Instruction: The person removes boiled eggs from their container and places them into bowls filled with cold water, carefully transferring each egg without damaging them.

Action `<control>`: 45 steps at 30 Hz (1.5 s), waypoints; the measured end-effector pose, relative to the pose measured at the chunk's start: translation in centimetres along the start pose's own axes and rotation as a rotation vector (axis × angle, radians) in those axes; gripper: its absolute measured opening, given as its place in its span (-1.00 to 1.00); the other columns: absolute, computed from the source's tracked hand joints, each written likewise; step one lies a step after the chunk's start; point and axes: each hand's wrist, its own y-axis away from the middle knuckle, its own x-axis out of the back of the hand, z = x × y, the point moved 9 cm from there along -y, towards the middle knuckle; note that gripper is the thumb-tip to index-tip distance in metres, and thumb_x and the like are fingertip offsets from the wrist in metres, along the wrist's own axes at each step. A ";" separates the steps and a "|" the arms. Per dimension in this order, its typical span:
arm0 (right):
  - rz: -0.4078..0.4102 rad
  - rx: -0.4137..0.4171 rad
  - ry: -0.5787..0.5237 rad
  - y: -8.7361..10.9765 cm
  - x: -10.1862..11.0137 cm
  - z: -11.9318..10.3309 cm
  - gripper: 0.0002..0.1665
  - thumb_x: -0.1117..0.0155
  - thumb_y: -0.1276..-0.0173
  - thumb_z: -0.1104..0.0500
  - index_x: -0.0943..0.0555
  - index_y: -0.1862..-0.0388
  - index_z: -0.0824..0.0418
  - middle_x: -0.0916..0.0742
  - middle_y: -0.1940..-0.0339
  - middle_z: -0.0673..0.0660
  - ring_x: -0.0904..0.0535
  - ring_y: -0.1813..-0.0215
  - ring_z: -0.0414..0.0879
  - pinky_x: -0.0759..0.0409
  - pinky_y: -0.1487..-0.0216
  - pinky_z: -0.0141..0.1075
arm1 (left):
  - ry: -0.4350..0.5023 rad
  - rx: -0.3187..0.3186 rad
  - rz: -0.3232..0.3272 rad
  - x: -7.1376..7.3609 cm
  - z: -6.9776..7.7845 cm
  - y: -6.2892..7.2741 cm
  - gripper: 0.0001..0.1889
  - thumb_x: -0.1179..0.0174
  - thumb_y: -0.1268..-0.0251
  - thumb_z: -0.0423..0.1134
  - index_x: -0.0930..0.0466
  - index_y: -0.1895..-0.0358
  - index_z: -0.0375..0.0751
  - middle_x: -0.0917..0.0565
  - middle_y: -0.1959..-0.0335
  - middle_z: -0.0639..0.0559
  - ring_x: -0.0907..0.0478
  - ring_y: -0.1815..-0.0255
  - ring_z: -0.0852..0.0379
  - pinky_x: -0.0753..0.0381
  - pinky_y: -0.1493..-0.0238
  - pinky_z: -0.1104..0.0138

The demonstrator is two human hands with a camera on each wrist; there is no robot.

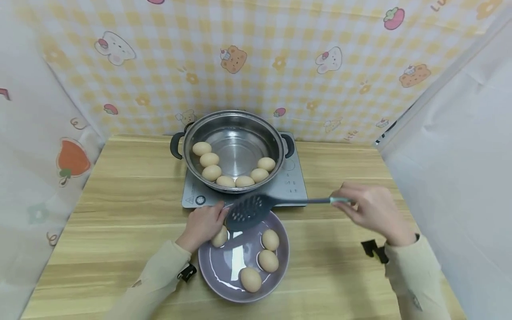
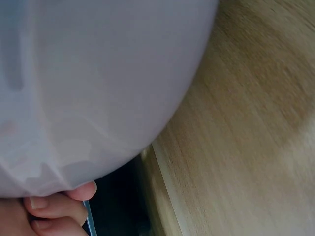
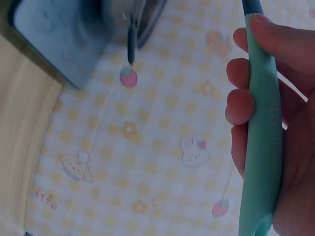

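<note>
Stainless pot [image 1: 236,153]: on induction cooktop [image 1: 295,173], table [image 1: 340,173] back edge
Plate [image 1: 226,269]: nearer table front edge
Slotted spoon [image 1: 267,203]: head over plate
Right hand [image 1: 371,209]: clamped on spoon
Left hand [image 1: 201,227]: gripping plate rim
Eggs [image 1: 211,173]: 7 pot, 4 plate

Cannot see part of the far rim of the plate [image 1: 218,269] behind the skimmer [image 1: 250,211] and left hand [image 1: 203,225], nor all of one egg [image 1: 219,239] there, nor the middle of the hob [image 1: 298,186] beneath the pot [image 1: 236,155]. Cannot read tiny marks on the hob. In the left wrist view, lose the plate past the top and left edges; in the right, cannot read faint lettering on the handle [image 3: 263,123].
</note>
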 end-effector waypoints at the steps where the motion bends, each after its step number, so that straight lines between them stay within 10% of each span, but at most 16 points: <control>1: -0.004 0.008 0.001 0.3 -0.4 -0.8 -0.66 -0.12 -0.27 -0.11 -0.64 0.48 0.08 -0.64 0.60 -0.12 -0.30 0.74 -0.44 -0.12 0.76 -0.62 | 0.001 0.002 -0.001 0.0 0.0 0.0 -0.78 0.02 -0.32 -0.07 -0.43 0.41 -0.11 -0.60 0.55 -0.19 -0.54 0.55 -0.22 -0.37 0.64 0.08; 8: -0.022 0.030 0.002 2.2 -3.2 -4.6 -0.86 -0.40 0.13 0.13 -0.64 0.49 0.01 -0.55 0.61 -0.22 -0.20 0.67 -0.47 -0.10 0.69 -0.61 | 0.014 0.000 -0.012 0.0 -0.1 -0.1 -0.76 0.04 -0.32 -0.06 -0.41 0.45 -0.10 -0.59 0.57 -0.19 -0.53 0.56 -0.21 -0.34 0.65 0.11; 45: -0.225 -0.051 0.109 4.5 -4.7 -7.5 -0.78 -0.42 0.14 0.08 -0.50 0.68 -0.08 -0.26 0.74 -0.27 0.04 0.72 -0.45 0.09 0.72 -0.57 | 0.027 0.017 -0.046 -0.3 -0.3 -0.1 -0.74 0.08 -0.35 -0.02 -0.45 0.35 -0.10 -0.61 0.53 -0.18 -0.54 0.52 -0.19 -0.36 0.62 0.13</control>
